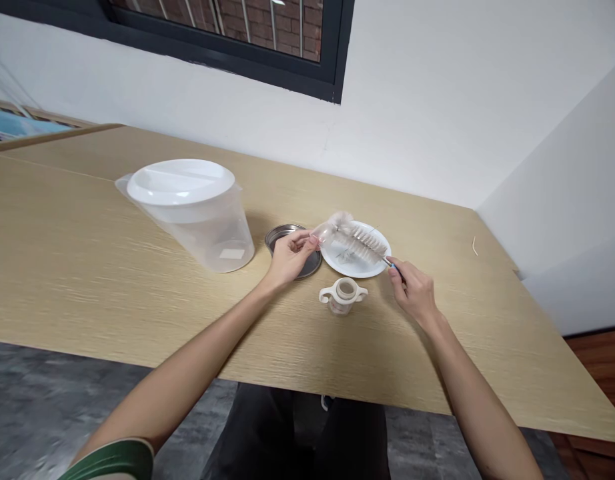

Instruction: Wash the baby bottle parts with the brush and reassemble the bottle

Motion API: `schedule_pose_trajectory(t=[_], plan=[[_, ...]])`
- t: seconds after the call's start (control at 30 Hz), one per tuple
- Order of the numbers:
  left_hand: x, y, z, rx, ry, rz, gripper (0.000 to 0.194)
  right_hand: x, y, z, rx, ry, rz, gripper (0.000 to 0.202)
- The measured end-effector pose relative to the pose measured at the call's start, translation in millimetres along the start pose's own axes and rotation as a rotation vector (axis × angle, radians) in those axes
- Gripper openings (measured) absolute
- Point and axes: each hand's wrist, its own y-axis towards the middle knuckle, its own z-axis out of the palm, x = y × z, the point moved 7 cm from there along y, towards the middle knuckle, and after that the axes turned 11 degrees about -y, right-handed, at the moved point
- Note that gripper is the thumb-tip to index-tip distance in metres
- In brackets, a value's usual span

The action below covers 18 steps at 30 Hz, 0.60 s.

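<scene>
My left hand pinches a clear plastic dome-shaped cap between thumb and fingers. In my right hand is the thin handle of a bottle brush with pale bristles, pointing left across a white plate. The brush's fluffy tip is right beside the clear cap; I cannot tell whether it touches or enters it. Below the plate, a small baby bottle with two white side handles stands upright, its top uncovered. A round metal tray lies partly hidden under my left hand.
A large translucent pitcher with a white lid stands to the left on the wooden table. A small pale strip lies at the far right. Behind the table rises a white wall with a dark-framed window.
</scene>
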Motion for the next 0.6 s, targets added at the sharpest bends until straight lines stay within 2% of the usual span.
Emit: schedule_pose_trajectory(t=[0.23, 0.43, 0.6], plan=[[7, 4, -9.0, -0.027, -0.011, -0.015, 0.049, -12, -1, -3, -0.083, -0.011, 0.062, 0.034], [15, 5, -6.4, -0.001, -0.156, -0.088, 0.052, -1, -1, 3, 0.003, -0.005, -0.005, 0.038], [10, 4, -5.1, -0.017, -0.25, -0.084, 0.053, -8, -2, 1, -0.022, -0.028, 0.057, 0.037]])
